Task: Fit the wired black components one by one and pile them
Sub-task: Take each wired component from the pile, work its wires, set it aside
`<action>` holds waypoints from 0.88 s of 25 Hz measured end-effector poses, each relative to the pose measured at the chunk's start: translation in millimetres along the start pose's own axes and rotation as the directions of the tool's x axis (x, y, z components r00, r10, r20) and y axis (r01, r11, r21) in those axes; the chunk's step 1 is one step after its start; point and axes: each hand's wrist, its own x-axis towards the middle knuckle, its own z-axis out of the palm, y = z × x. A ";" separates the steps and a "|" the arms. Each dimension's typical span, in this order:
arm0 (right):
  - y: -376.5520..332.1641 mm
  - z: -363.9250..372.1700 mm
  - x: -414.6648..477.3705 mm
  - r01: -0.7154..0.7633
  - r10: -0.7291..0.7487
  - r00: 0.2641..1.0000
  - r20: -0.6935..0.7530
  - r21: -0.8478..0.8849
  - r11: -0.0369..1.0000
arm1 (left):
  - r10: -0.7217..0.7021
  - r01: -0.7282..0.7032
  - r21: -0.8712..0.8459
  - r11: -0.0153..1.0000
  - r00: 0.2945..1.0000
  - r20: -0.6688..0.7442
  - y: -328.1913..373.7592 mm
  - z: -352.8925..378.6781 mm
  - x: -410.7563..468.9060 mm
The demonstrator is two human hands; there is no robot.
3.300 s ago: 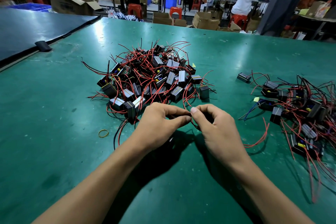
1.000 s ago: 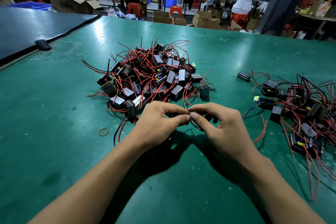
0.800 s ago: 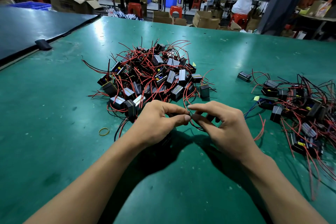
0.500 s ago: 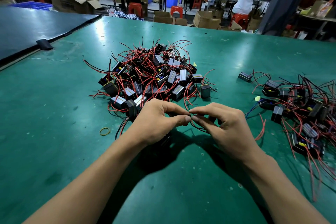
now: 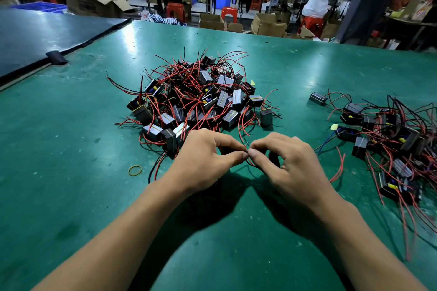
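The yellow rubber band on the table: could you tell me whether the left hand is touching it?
Apart: the head view shows bare green table between the rubber band and the left hand.

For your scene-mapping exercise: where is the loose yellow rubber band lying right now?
In the head view, the rubber band lies flat on the green table, left of the left hand and just nearer than the central pile of wired components.
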 end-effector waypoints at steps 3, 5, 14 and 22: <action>-7.1 1.0 1.0 -0.151 0.148 0.988 0.047 0.094 0.984 | 0.111 -0.106 0.115 0.988 0.993 -0.032 -1.3 0.2 -0.9; -8.9 1.8 3.7 -0.332 0.307 0.941 0.139 0.226 0.916 | 0.209 -0.195 0.213 0.957 0.977 -0.045 -3.0 0.7 -0.3; -1.3 -4.0 3.2 -0.301 0.285 0.953 0.100 0.245 0.922 | 0.115 -0.104 0.134 0.985 0.991 -0.074 -11.3 2.7 2.8; 8.1 0.1 -2.5 0.125 -0.132 0.989 -0.070 -0.092 0.988 | -0.015 0.015 -0.015 1.000 0.999 0.042 -10.2 0.4 3.9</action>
